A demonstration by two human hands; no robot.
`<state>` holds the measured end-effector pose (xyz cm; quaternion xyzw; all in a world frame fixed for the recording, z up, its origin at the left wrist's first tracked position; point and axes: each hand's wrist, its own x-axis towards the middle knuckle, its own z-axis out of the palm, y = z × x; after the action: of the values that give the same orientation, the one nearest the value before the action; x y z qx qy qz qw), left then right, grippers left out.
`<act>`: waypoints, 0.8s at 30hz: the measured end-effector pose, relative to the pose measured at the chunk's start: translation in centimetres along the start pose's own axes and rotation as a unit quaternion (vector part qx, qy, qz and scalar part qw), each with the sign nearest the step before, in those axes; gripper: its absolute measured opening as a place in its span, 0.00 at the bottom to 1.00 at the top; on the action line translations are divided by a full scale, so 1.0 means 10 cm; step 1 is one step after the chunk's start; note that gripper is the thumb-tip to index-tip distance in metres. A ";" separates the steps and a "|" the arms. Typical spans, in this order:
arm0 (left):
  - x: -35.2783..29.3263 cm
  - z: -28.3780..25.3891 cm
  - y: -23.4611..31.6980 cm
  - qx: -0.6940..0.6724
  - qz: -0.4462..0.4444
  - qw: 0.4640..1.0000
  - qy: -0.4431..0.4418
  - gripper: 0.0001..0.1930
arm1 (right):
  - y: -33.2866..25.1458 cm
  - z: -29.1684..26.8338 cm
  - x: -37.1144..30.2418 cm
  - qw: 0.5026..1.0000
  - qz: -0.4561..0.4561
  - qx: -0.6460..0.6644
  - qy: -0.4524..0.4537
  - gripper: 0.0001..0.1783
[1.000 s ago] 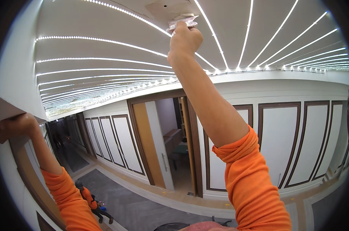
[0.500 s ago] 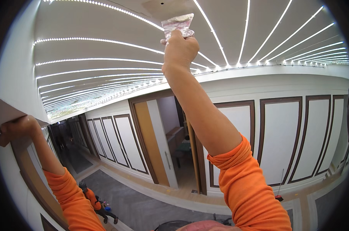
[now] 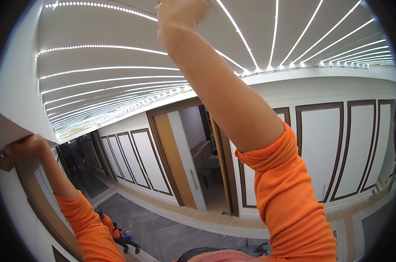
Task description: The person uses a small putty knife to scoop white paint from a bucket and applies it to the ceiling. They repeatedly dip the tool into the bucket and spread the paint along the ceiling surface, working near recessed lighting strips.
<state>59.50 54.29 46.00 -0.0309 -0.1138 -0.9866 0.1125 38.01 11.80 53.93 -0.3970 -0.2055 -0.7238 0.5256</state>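
Note:
My right hand [image 3: 182,13] reaches up to the grey-white ceiling [image 3: 106,28] and is cut off by the top edge of the view. Its fingers are closed, but the putty knife seen in it half a second ago is now out of the picture. At the far left my left hand [image 3: 23,150] is bent at the wrist, its fingers curled at the lower edge of a white beam [image 3: 10,124]. Its fingertips are partly in shadow.
Rows of lit LED strips [image 3: 106,45] cross the ceiling. Far below, a person in orange [image 3: 108,225] sits on the grey floor [image 3: 158,222]. White wall panels [image 3: 320,148] with brown frames flank an open sliding door [image 3: 187,161].
My right hand has moved up and slightly left along the ceiling, taking the putty knife out of view. My left hand stays at the beam. The whole view has shifted a little.

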 end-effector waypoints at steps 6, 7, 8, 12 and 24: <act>0.12 -0.04 0.06 -0.009 0.020 1.000 -0.004 0.22 | 0.43 -0.35 -0.35 0.995 0.056 0.079 -0.010 0.08; 0.12 -0.05 0.05 -0.006 0.017 1.000 -0.006 0.22 | 0.52 -0.44 -0.37 0.996 0.061 0.065 -0.005 0.08; 0.13 -0.05 0.04 -0.002 0.014 1.000 -0.009 0.22 | 0.61 -0.52 -0.36 0.996 0.067 0.051 0.001 0.08; 0.13 -0.04 0.08 -0.003 -0.003 1.000 -0.007 0.22 | 0.77 -0.62 -0.06 0.996 0.057 -0.005 0.061 0.07; 0.20 -0.12 0.23 0.003 -0.034 0.999 -0.023 0.25 | 0.18 0.27 0.08 0.988 -0.055 -0.144 0.013 0.13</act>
<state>58.08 51.37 45.51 -0.0496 -0.1202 -0.9886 0.0765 40.57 12.57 55.99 -0.4475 -0.1138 -0.7786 0.4250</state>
